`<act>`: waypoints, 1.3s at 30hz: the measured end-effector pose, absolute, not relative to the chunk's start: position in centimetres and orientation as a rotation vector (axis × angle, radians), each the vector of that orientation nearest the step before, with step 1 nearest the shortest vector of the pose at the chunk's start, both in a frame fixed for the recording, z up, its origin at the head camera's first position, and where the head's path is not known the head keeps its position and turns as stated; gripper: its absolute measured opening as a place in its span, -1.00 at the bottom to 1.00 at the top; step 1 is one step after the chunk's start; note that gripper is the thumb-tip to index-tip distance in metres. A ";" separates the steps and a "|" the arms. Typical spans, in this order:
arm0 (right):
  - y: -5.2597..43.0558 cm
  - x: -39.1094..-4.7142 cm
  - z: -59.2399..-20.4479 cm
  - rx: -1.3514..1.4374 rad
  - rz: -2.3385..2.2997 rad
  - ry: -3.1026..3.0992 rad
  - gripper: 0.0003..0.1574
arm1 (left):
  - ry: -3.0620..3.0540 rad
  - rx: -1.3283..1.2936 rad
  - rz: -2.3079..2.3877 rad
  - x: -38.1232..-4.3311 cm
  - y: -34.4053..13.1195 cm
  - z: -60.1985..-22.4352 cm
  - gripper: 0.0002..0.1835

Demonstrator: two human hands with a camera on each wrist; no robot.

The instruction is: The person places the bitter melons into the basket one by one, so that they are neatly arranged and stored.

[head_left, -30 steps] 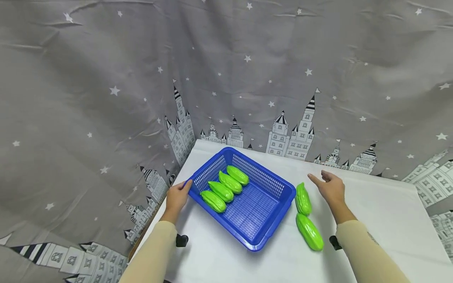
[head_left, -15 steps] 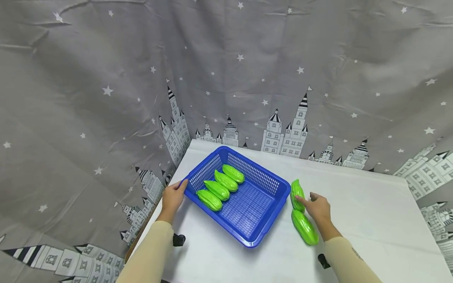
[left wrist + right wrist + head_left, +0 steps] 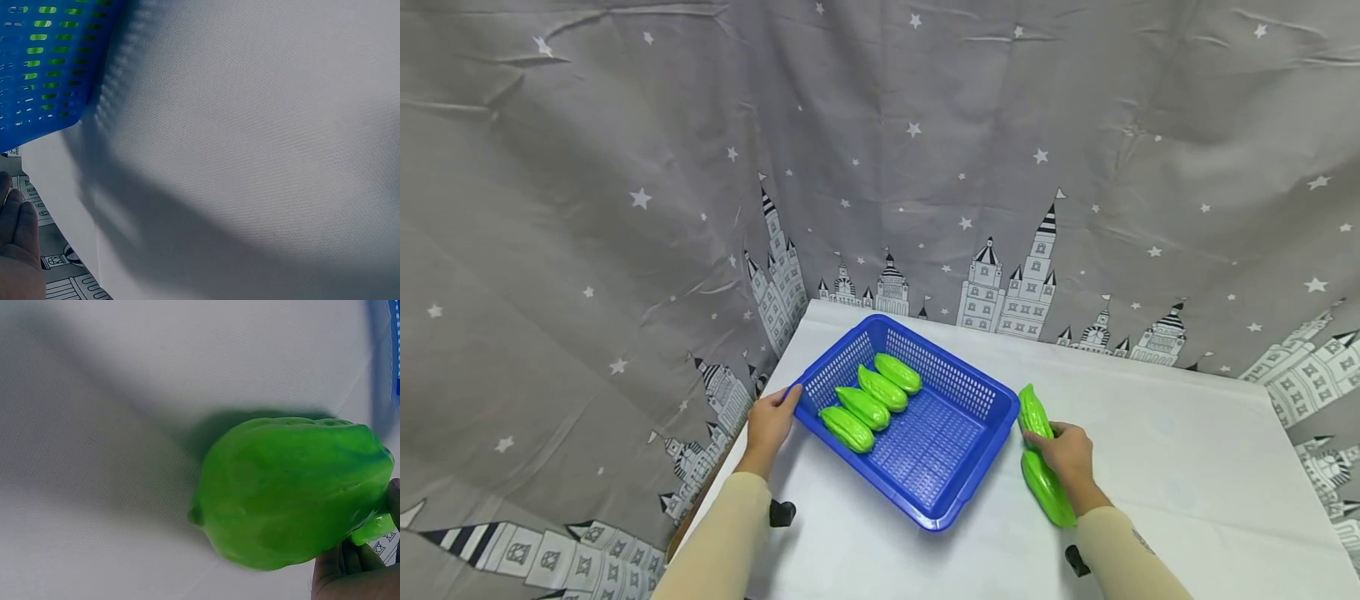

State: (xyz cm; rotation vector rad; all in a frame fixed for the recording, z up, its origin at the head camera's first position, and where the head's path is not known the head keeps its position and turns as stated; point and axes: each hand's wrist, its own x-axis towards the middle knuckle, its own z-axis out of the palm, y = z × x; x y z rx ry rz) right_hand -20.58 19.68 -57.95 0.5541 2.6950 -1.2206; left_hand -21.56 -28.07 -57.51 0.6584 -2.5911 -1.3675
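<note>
My left hand holds the left corner of a blue plastic basket, thumb on its rim; in the left wrist view some fingers of it show below the basket wall. Several bright green ridged gourds lie side by side in the basket's left half. Right of the basket, my right hand grips the lower end of a green gourd between thumb and fingers. Another green gourd lies just below it, partly behind the hand; it fills much of the right wrist view.
The basket stands on a white-covered table. A grey curtain printed with stars and castles hangs behind and to the left of the table.
My right hand has come down and left from above the table and has taken hold of the upper loose gourd. The left hand stays on the basket rim.
</note>
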 end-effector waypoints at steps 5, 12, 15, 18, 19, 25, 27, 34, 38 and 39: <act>20.1 -20.8 -57.4 0.541 -1.210 2.702 -0.23 | -2.579 0.656 -1.377 -21.4 -28.0 -57.4 -0.34; 21.7 -22.8 -53.7 0.484 -1.187 2.827 -0.22 | -2.574 0.647 -1.348 -21.4 -28.1 -57.3 -0.37; 22.2 -23.8 -52.0 0.468 -1.200 2.882 -0.21 | -2.581 0.651 -1.330 -21.4 -28.2 -57.3 -0.37; 22.3 -24.3 -51.0 0.469 -1.193 2.887 -0.20 | -2.590 0.652 -1.321 -21.4 -28.2 -57.4 -0.36; 22.3 -24.3 -50.9 0.471 -1.190 2.877 -0.20 | -2.588 0.652 -1.319 -21.4 -28.2 -57.4 -0.37; 21.6 -24.8 -50.2 0.451 -1.195 2.863 -0.20 | -2.577 0.647 -1.350 -21.4 -28.1 -57.4 -0.37; 21.1 -25.2 -49.5 0.404 -1.192 2.855 -0.18 | -2.572 0.652 -1.351 -21.4 -28.1 -57.4 -0.37; 18.4 -26.6 -46.9 0.232 -1.203 2.690 -0.08 | -2.562 0.651 -1.371 -21.3 -28.4 -57.5 -0.37; 16.6 -27.2 -46.5 0.042 -1.226 2.591 -0.11 | -2.563 0.647 -1.380 -21.4 -28.3 -57.8 -0.33; 16.1 -27.3 -46.4 -0.019 -1.223 2.563 -0.14 | -2.562 0.647 -1.383 -21.4 -28.2 -57.9 -0.32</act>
